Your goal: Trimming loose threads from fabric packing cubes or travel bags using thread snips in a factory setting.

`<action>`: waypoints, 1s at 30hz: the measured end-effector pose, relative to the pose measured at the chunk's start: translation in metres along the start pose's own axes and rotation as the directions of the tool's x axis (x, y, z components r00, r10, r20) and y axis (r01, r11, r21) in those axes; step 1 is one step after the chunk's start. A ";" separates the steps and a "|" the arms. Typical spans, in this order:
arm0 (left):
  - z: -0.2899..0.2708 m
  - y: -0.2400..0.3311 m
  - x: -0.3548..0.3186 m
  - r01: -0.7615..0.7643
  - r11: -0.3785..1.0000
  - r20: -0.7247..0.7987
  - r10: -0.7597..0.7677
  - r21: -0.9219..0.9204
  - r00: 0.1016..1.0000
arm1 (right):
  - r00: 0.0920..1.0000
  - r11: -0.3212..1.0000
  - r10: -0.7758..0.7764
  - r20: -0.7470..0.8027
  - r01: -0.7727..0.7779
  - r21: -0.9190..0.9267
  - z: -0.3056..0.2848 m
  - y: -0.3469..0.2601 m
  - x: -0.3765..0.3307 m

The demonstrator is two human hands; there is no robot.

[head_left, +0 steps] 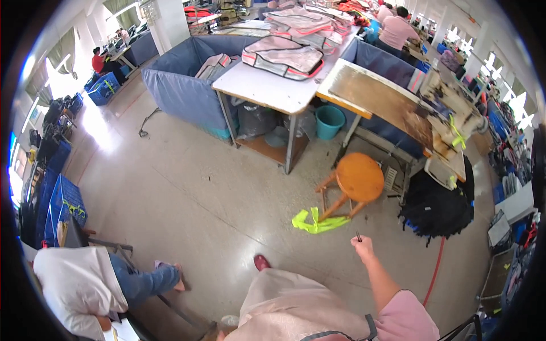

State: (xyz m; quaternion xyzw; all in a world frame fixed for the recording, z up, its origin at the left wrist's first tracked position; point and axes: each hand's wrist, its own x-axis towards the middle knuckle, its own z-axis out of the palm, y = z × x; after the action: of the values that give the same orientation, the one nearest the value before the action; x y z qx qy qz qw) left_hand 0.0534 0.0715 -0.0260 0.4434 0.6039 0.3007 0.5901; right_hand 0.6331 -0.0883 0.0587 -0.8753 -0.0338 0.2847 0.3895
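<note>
My right hand (364,248) is held out in front of me, its fingers closed around a small dark pointed tool (358,236). Too little of the tool shows to tell its kind. Beyond that hand, an orange wooden stool (360,177) stands on the floor. Bright yellow-green strips of fabric (311,223) lie at the stool's legs. Of my left hand (221,336) only a sliver shows at the lower edge, and its fingers are hidden. Beige cloth with dark trim (296,307) covers my front.
Ahead, a white table (267,91) bears stacked mesh-like bags (282,57), beside a sewing machine table (381,99). A teal bucket (330,122) stands between them. A black fabric heap (438,204) lies at right. Another person (85,284) bends over at lower left.
</note>
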 end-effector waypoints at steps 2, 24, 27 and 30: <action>-0.020 0.032 0.062 0.086 0.996 -0.079 -0.086 -0.013 0.993 | 0.995 0.995 -0.093 -0.035 0.094 0.033 0.065 -0.043 0.034; 0.078 0.308 0.513 0.206 0.919 0.058 -0.239 0.336 0.969 | 0.946 0.877 -0.280 -0.166 0.322 0.356 0.365 -0.527 0.218; 0.021 0.201 0.528 0.231 0.941 0.024 -0.232 -0.247 0.972 | 0.970 0.877 -0.229 -0.085 0.243 0.415 0.402 -0.616 0.250; 0.017 0.226 0.543 0.279 0.936 -0.031 -0.292 -0.213 0.956 | 0.946 0.832 -0.297 -0.128 0.322 0.452 0.431 -0.667 0.288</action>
State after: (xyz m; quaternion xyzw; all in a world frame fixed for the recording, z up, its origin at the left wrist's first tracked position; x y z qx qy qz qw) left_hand 0.1601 0.6490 -0.0699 0.2777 0.6455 0.2864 0.6513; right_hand 0.7557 0.7410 0.1600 -0.7456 -0.0953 0.1946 0.6302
